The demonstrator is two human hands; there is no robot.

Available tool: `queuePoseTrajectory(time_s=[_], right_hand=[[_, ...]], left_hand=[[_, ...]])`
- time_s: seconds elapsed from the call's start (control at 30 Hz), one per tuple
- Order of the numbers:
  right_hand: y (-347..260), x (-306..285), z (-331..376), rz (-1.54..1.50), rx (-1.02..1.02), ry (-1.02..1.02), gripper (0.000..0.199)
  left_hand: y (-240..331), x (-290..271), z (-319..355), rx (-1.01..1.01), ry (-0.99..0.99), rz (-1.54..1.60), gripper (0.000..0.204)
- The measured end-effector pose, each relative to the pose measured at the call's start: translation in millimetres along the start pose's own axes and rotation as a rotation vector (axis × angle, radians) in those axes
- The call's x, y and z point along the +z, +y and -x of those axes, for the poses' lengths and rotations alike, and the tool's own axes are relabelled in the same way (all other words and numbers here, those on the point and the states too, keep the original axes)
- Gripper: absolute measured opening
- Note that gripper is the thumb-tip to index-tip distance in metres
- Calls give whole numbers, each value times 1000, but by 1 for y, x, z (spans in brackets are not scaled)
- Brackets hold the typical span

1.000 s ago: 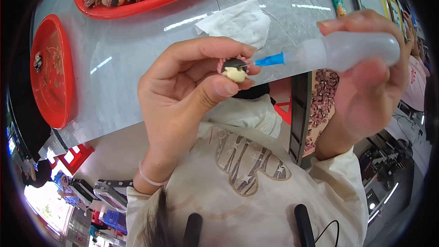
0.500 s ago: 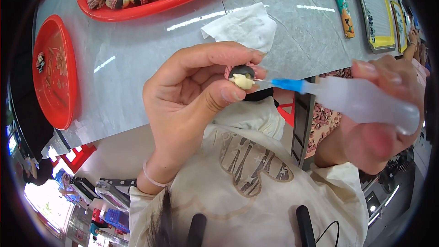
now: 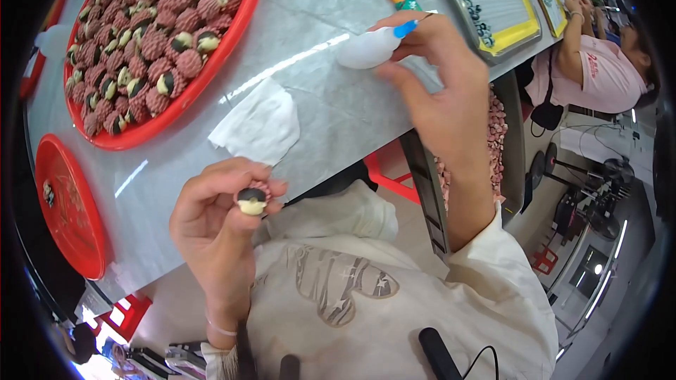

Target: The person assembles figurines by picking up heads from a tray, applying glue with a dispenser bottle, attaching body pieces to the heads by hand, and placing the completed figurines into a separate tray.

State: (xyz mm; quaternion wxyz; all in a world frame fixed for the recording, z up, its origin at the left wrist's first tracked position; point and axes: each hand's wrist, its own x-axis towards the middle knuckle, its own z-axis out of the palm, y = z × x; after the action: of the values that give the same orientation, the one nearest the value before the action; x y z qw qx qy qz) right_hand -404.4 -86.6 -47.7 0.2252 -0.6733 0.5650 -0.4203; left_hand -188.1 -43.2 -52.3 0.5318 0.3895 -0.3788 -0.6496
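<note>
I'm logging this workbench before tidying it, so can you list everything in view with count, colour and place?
Large tray: one, red, far left of the table, heaped with many small dark-pink pieces, some with a cream and black face.
Small tray: one, red, near left edge, with one small piece on it.
Tissue: one, white, crumpled, mid-table.
Table: one, grey marble-look top.
Flat trays: at least two, yellow-rimmed with grey insides, far right of the table.
Stools: red, under the table; count unclear.
Co-worker: one, pink shirt, far right.
Small piece: one, black and cream, in the left hand.
Squeeze bottle: one, white with blue tip, in the right hand.
</note>
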Motion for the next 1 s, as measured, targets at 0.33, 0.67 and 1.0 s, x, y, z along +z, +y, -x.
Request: queuePoseTrajectory(time_s=[0.33, 0.67, 1.0], right_hand=[[48, -81, -17, 587, 155, 163, 17], [21, -79, -7, -184, 239, 326, 19], [-31, -27, 9, -812, 272, -149, 22]], left_hand=[[2, 7, -6, -53, -11, -41, 26], [4, 1, -4, -18, -2, -11, 27], [3, 13, -8, -81, -112, 152, 34]])
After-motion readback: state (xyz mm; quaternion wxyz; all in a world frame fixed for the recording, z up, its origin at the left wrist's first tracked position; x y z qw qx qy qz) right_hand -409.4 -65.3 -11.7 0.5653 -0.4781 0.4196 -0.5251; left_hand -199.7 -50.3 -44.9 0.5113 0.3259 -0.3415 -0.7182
